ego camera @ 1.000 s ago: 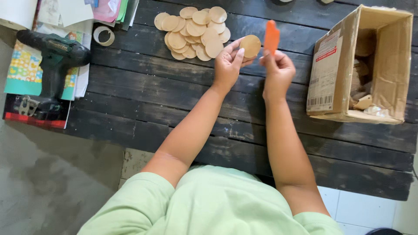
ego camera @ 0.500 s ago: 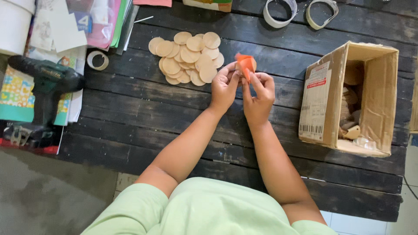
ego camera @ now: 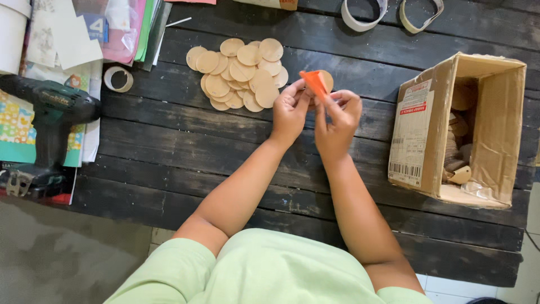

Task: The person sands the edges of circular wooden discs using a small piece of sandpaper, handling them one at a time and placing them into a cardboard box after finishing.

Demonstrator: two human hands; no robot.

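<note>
My left hand (ego camera: 289, 110) and my right hand (ego camera: 337, 115) are raised side by side over the dark plank table (ego camera: 185, 141). Between their fingertips they pinch a round wooden disc (ego camera: 326, 80) with an orange folded piece (ego camera: 314, 83) wrapped against it. The left fingers hold the disc's edge; the right fingers press on the orange piece. Just to the left lies a pile of several more wooden discs (ego camera: 239, 73), flat on the table.
An open cardboard box (ego camera: 444, 135) with wooden pieces inside stands at the right. A green cordless drill (ego camera: 50, 112) lies on papers at the left, next to a tape roll (ego camera: 118, 79). Two tape rings (ego camera: 364, 14) rest at the far edge.
The hands have come together: the orange piece, held upright apart from the disc a second ago, is now folded over the disc. The view has shifted slightly.
</note>
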